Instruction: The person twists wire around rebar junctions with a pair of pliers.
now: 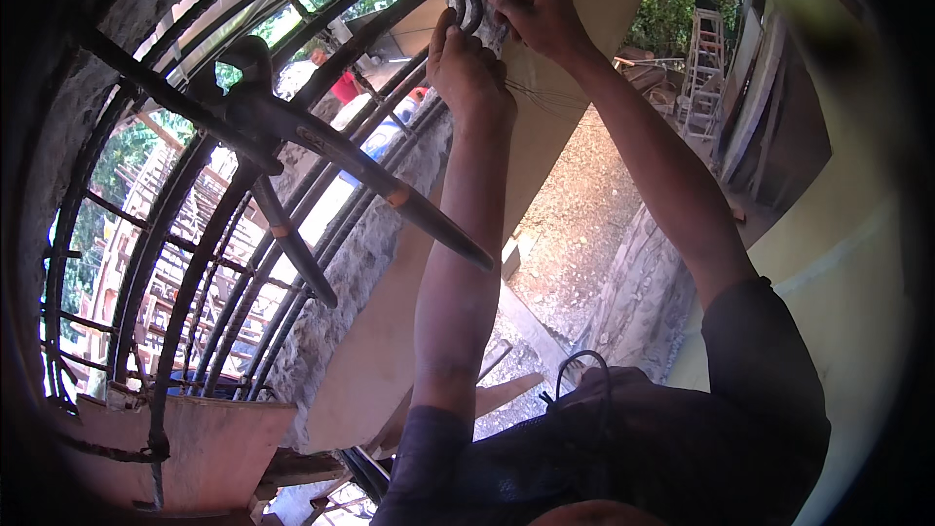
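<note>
My left hand (469,76) is raised at top centre, its fingers closed round a bundle of thin tie wires (536,95) whose loose ends stick out to the right. Just above its fingertips is a bent, hook-shaped steel bar end (469,10). My right hand (542,18) reaches in from the right, fingers curled close to the rebar; whatever lies between its fingertips is too small to make out. To the left, a pair of pincers (341,151) with dark handles and orange bands hangs by its head on the rebar grid (175,244), touched by neither hand.
Rough concrete (355,263) borders the bars. A plywood sheet (209,443) stands lower left, and a long board (545,136) slants behind my arms. Far below are gravelly ground (575,224) and a ladder (703,73). A person in red (344,86) shows beyond the bars.
</note>
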`<state>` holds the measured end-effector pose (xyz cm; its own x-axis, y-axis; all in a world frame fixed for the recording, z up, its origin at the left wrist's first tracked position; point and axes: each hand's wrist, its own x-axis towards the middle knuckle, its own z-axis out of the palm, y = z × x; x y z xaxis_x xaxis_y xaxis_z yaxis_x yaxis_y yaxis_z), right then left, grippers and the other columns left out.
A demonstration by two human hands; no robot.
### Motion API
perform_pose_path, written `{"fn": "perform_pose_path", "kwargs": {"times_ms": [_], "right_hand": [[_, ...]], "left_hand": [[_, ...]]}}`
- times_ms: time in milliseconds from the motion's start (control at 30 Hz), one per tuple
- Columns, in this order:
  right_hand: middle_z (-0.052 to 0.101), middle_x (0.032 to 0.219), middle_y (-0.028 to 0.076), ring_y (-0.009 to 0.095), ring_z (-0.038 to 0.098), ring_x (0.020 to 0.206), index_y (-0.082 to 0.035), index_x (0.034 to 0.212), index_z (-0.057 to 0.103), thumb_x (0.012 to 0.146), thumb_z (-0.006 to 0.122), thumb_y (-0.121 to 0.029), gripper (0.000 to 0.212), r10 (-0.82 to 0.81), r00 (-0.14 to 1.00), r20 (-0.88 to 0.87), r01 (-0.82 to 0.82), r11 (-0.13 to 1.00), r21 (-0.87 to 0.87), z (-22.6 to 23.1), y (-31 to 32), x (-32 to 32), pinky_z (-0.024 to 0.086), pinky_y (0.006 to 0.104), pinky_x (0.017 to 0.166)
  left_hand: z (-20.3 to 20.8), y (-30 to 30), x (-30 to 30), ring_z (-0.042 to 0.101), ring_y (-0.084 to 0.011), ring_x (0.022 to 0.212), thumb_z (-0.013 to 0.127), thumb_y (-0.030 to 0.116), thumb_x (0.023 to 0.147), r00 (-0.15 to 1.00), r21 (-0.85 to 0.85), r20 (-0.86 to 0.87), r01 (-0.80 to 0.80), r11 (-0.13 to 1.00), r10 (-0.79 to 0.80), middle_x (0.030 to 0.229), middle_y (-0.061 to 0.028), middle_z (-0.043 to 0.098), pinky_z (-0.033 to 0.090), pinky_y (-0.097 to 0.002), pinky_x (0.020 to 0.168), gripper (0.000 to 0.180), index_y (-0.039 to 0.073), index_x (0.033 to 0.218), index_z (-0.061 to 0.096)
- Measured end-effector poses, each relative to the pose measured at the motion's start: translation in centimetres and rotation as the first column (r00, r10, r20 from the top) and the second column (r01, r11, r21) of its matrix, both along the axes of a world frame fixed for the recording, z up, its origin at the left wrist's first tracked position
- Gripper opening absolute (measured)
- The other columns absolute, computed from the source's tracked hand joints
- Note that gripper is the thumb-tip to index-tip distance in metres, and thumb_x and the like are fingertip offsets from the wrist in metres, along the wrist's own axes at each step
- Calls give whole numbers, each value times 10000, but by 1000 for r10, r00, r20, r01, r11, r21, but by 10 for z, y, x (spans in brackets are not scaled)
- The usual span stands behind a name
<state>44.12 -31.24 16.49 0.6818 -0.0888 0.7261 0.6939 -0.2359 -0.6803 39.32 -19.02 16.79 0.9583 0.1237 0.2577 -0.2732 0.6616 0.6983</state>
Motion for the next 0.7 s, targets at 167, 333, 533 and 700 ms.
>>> {"fn": "perform_pose_path", "kwargs": {"times_ms": [167,333,533,700], "right_hand": [[644,675,24,66,550,550,-155,1354,618,973,607,-169,382,33,999,-15,-34,996,-80,3,2,0,471,269,549],[587,586,25,71,532,519,-129,1365,607,1001,534,-169,374,-100,991,91,116,974,-196,6,3,22,469,281,547],[584,570,29,71,547,510,-74,1296,646,970,540,-162,354,-38,998,-52,28,982,-186,21,0,25,458,295,515],[569,575,15,89,506,457,-52,1262,654,966,493,-140,348,-57,994,89,76,972,-224,17,1,46,427,297,463]], "left_hand": [[6,2,2,358,-63,465,419,101,1011,997,11,-65,-35,999,35,678,27,455,263,-229,398,348,87,1334,548],[23,8,-2,375,-82,438,409,36,945,995,155,-19,-95,983,99,649,13,453,266,-250,382,399,43,1322,538],[23,27,12,386,-87,415,436,29,914,987,245,14,-160,956,162,606,3,460,275,-258,363,443,-2,1346,529],[31,36,21,420,-110,423,423,25,899,990,469,97,-133,873,99,619,-37,499,328,-277,375,416,-64,1285,551]]}}
